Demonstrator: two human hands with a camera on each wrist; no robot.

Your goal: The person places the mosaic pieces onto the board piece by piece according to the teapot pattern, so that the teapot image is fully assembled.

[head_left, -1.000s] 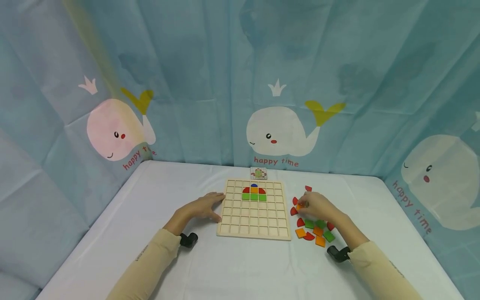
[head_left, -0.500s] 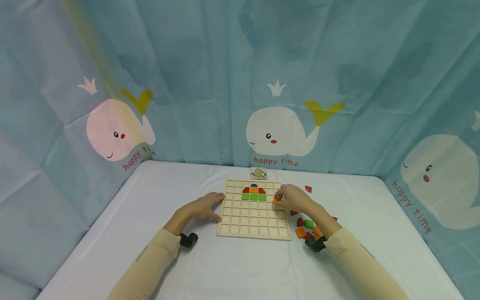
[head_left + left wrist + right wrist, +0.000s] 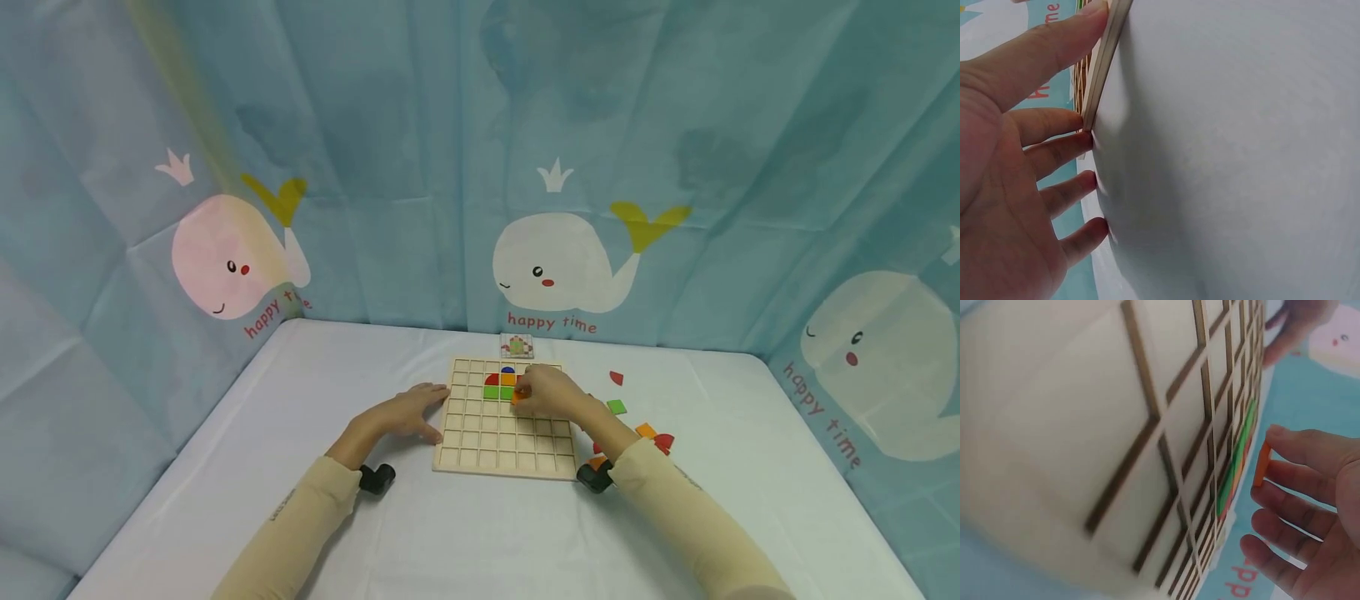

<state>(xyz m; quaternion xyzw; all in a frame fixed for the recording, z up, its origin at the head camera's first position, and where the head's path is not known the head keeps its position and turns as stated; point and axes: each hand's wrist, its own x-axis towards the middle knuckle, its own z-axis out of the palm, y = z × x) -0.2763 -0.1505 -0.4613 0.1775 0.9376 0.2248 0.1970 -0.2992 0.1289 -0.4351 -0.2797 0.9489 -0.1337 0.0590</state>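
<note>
My right hand (image 3: 551,393) is over the upper middle of the wooden grid board (image 3: 487,458). It pinches an orange square tile (image 3: 1262,464) between thumb and fingers, just off the board in the right wrist view. Near it in the grid lie green tiles (image 3: 491,392), a red quarter-circle tile (image 3: 492,379), another orange square (image 3: 508,379) and a blue piece (image 3: 507,370); the right hand hides part of this group. My left hand (image 3: 408,412) rests at the board's left edge, its fairly straight fingers and thumb touching the rim, as the left wrist view (image 3: 1016,187) confirms.
A small picture card (image 3: 517,346) lies behind the board. Loose tiles are scattered to its right, among them a green one (image 3: 617,407), an orange one (image 3: 646,431) and a red one (image 3: 617,377). The right forearm covers some. A blue curtain (image 3: 420,167) hangs behind the white table.
My right hand has carried an orange square tile leftward from the loose pieces to above the board. Some loose tiles lie differently now. The left hand has stayed at the board's edge.
</note>
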